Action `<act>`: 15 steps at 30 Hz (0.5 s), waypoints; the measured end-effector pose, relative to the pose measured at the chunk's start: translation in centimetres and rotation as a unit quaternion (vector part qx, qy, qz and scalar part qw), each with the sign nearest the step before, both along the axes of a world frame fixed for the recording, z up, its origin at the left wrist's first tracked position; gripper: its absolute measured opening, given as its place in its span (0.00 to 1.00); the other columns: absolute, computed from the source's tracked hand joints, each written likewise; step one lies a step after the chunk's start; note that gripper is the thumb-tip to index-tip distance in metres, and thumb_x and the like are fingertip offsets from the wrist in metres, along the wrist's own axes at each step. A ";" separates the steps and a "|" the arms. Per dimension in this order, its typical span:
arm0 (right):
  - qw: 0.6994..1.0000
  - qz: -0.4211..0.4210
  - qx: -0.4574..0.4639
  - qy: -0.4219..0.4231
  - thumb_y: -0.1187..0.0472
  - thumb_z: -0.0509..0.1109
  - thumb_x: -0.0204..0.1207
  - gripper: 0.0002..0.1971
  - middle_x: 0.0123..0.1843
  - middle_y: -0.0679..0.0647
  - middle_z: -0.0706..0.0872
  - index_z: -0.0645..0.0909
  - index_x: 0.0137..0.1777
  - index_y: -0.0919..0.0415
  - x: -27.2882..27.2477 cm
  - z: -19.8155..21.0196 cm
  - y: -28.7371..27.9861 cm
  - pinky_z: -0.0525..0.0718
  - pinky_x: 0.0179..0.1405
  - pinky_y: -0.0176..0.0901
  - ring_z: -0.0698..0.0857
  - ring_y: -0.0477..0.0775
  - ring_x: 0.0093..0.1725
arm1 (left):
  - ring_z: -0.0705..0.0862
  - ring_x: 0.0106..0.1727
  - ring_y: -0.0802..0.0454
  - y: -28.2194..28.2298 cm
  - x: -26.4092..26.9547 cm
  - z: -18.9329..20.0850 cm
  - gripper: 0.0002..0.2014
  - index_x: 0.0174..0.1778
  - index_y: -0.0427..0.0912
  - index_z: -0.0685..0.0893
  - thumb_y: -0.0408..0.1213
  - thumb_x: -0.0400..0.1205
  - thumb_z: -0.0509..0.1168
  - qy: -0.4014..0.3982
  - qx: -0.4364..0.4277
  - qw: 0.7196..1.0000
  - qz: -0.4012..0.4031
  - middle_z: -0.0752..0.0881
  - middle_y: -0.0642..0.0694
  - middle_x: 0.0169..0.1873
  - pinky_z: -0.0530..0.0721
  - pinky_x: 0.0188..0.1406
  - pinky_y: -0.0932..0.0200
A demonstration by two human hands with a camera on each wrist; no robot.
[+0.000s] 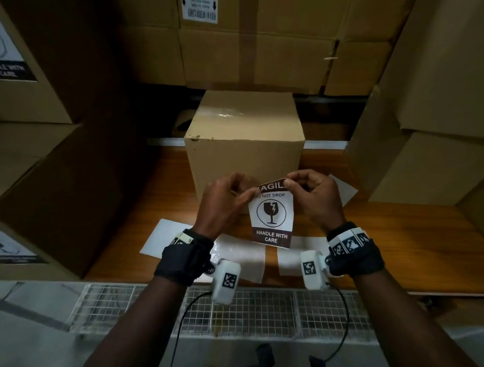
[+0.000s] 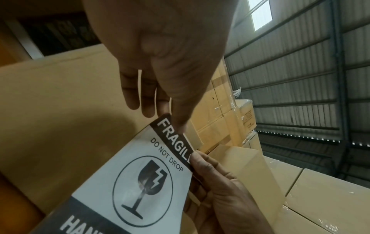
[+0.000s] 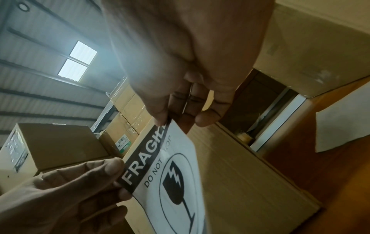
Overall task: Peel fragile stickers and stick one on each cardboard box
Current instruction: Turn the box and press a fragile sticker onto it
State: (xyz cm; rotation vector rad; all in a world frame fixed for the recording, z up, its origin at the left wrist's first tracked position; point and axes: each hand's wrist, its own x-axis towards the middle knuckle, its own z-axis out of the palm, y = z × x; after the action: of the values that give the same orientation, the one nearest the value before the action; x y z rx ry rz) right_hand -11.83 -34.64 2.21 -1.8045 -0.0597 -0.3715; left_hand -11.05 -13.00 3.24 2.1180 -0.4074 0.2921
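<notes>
One fragile sticker [image 1: 272, 215], two hands, four backing sheets on the table

The last letters of "FRAGILE" on the sticker [image 1: 271, 211] are covered by the right hand [image 1: 314, 198] in the head view. The sticker's lower band is cut off in both wrist views. A labelled box [image 1: 9, 51] at far left is cropped, its print blurred.

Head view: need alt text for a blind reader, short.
Two hands hold a fragile sticker by its top corners, left hand and right hand each pinching one, in front of a plain cardboard box on a wooden table. White backing sheets lie on the table; stacked cartons surround it.
</notes>
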 end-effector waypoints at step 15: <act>0.997 -0.057 0.011 -0.041 0.62 0.75 0.81 0.05 0.47 0.48 0.91 0.87 0.55 0.59 2.5 1.5 0.0 0.88 0.40 0.33 0.90 0.38 0.45 | 0.86 0.39 0.73 -1.7 4.2 1.6 0.02 0.49 0.49 0.88 0.37 0.85 0.71 -0.004 -0.073 0.997 0.040 0.89 0.55 0.39 0.83 0.35 0.75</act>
State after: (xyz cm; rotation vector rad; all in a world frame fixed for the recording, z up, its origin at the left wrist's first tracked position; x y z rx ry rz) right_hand -9.36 -34.60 3.70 -1.7747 -0.0114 -0.5258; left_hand -6.88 -14.71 4.82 1.9934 -0.2959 0.3654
